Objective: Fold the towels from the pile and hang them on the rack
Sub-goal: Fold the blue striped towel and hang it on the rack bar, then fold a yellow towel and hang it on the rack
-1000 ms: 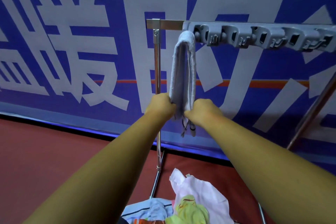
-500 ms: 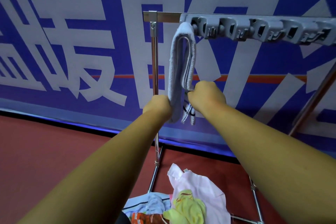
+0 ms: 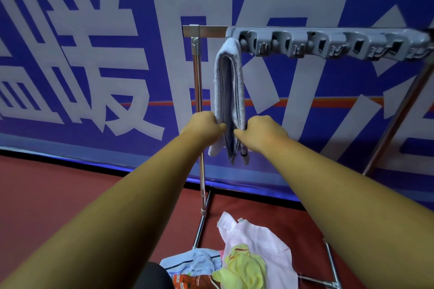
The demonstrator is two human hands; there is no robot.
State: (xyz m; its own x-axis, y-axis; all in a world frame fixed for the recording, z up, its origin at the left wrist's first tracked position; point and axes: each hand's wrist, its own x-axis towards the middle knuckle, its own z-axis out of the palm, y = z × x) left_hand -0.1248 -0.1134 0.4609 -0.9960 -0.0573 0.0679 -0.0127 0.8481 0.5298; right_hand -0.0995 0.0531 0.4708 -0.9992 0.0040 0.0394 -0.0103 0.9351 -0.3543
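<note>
Now towel hangs between left hand, right hand.

- One wide-angle camera sits on the person's head and looks forward and a little down, along both stretched forearms.
- It faces the blue banner behind the rack, whose top bar runs across the upper right of the view.
- The left hand and the right hand, both on the towel, are near the middle, at the far end of the arms.
- At the bottom edge, close below the lens, the pile lies on the red floor.
</note>
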